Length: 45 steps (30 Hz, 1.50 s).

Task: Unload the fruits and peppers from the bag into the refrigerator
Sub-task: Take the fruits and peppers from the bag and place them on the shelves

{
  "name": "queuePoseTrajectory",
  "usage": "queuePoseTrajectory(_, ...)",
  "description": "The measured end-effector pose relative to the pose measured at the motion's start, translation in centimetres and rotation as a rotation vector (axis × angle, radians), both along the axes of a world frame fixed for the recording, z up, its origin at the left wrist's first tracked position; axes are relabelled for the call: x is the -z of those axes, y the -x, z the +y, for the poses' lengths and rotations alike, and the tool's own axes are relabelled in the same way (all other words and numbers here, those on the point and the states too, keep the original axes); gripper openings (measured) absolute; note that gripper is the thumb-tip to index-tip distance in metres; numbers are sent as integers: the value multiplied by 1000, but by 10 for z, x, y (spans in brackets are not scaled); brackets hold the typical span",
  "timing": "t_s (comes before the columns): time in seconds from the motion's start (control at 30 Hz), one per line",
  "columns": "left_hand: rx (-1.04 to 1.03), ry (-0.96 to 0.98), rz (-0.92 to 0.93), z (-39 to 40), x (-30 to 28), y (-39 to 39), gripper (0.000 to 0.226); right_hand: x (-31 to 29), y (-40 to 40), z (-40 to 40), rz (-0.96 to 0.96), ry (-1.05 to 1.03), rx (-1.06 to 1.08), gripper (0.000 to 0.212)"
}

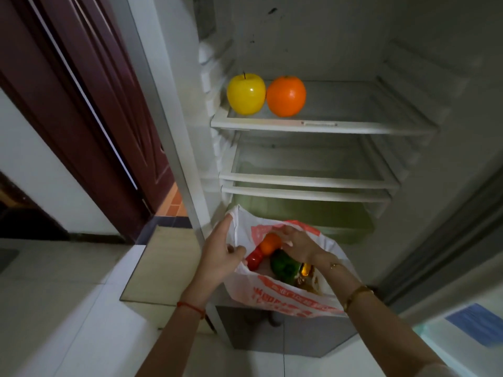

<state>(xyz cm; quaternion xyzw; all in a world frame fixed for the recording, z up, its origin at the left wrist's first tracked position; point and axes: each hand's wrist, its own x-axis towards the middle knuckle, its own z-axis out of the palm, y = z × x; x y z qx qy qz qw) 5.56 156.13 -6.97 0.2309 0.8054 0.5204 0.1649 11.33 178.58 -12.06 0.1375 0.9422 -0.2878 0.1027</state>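
A white plastic bag (283, 297) with red print hangs open in front of the refrigerator. My left hand (220, 254) grips its left edge and holds it open. My right hand (298, 243) reaches into the bag, fingers spread over an orange fruit (269, 244). Beside that lie a red pepper (254, 259) and a green pepper (284, 268); something amber and shiny (306, 270) shows under my right wrist. On the refrigerator's upper shelf (321, 126) a yellow apple (246, 93) and an orange (285, 96) stand side by side at the left.
Two lower glass shelves (307, 180) and a greenish crisper drawer (348, 229) lie below the upper shelf. The open refrigerator door's edge (449, 240) runs down the right. A dark red door (89, 110) stands at the left, with pale floor tiles (68, 295) below.
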Motion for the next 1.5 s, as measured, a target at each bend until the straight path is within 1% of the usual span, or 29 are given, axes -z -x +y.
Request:
queuePoseTrajectory(0.07,5,21,21,-2,1,-1,78,8,8,1,-28,-49,19,48)
queuePoseTrajectory(0.1,5,30,41,-2,1,-2,78,13,12,3,-62,-59,22,55)
queuePoseTrajectory(0.17,9,30,60,-4,3,-3,78,20,12,3,-116,-80,42,75)
queuePoseTrajectory(0.2,13,27,56,-5,3,-4,77,25,10,1,-133,-97,67,82)
queuePoseTrajectory(0.23,17,26,56,-5,3,-5,76,29,5,-2,-129,-119,91,83)
queuePoseTrajectory(0.3,25,30,68,-5,1,-6,75,36,-4,-13,-50,-165,139,75)
queuePoseTrajectory(0.37,42,39,60,-5,2,-6,75,42,-11,-24,55,-153,203,90)
queuePoseTrajectory(0.4,49,40,47,-5,2,-6,77,48,-12,-26,62,-138,222,101)
queuePoseTrajectory(0.47,56,44,43,-4,3,-7,78,54,-14,-29,-19,-129,230,119)
queuePoseTrajectory(0.53,61,35,40,-3,3,-8,78,58,-16,-31,-64,-142,243,125)
queuePoseTrajectory(0.63,68,36,44,-2,7,-6,77,48,-20,-33,-66,-87,269,125)
queuePoseTrajectory(0.7,70,39,45,-3,9,-4,78,28,-23,-37,16,-56,301,118)
queuePoseTrajectory(0.8,58,45,40,-3,12,1,81,-5,-23,-36,155,-50,263,111)
queuePoseTrajectory(0.83,52,48,40,-4,13,2,82,-15,-21,-33,191,-17,242,107)
queuePoseTrajectory(0.93,27,27,14,-5,13,7,82,-54,-22,-25,299,147,233,76)
queuePoseTrajectory(1.03,20,-9,-15,-4,11,8,79,-99,-16,-21,489,359,254,63)
queuePoseTrajectory(1.13,12,1,-10,-4,13,9,78,-132,7,-15,661,393,311,63)
queuePoseTrajectory(1.2,8,14,-5,-4,14,10,79,-144,31,-12,714,400,343,66)
queuePoseTrajectory(1.33,13,39,0,-5,13,9,82,-149,84,-13,728,360,371,69)
queuePoseTrajectory(1.5,28,16,-13,-6,15,12,83,-137,129,-15,695,300,349,70)
